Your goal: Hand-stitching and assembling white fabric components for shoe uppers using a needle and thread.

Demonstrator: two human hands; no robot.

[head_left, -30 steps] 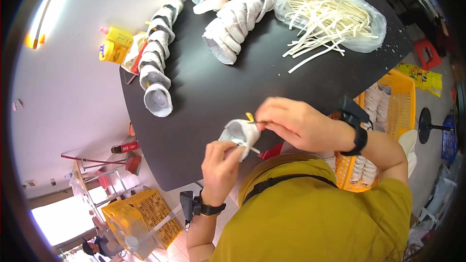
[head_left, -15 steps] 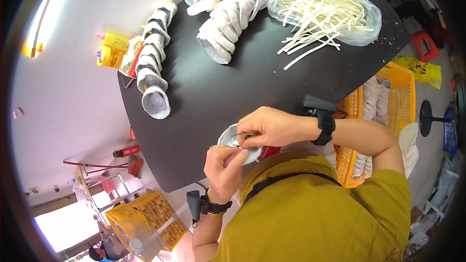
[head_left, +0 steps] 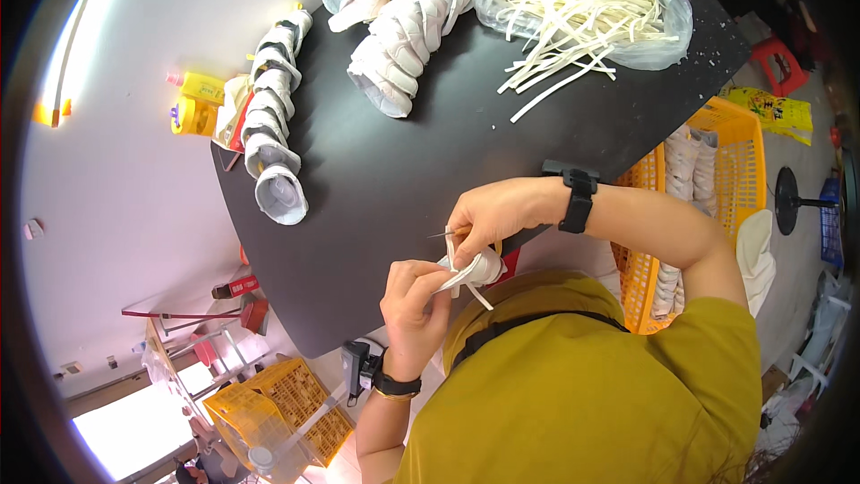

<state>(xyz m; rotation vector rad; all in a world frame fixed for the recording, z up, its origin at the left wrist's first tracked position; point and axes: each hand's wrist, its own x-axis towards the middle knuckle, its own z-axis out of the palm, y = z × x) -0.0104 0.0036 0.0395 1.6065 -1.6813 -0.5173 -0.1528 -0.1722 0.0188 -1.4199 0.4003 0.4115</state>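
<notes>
Near the table's front edge, my left hand [head_left: 415,300] pinches the edge of a small white shoe upper [head_left: 489,268], now tilted with its outer side showing. A flat white lace [head_left: 480,296] runs across the upper, one end hanging loose toward me. My right hand [head_left: 497,215] is closed just above it. Between its fingers lies a thin pointed tool, like an awl [head_left: 439,235], its metal tip sticking out to the left. The fingertips also pinch a standing part of the lace. The tool's handle is mostly hidden by the fingers.
On the dark table [head_left: 376,179] lie a nested row of shoe uppers [head_left: 269,112], a thicker row [head_left: 403,49] and a plastic bag of white laces [head_left: 582,18]. A yellow crate [head_left: 739,157] holding more uppers stands at right. Yellow bottles [head_left: 199,99] are at left.
The upper has turned from its open inside to its outer side. My right hand has risen slightly to the right, pulling lace up, and the lace's loose end now shows.
</notes>
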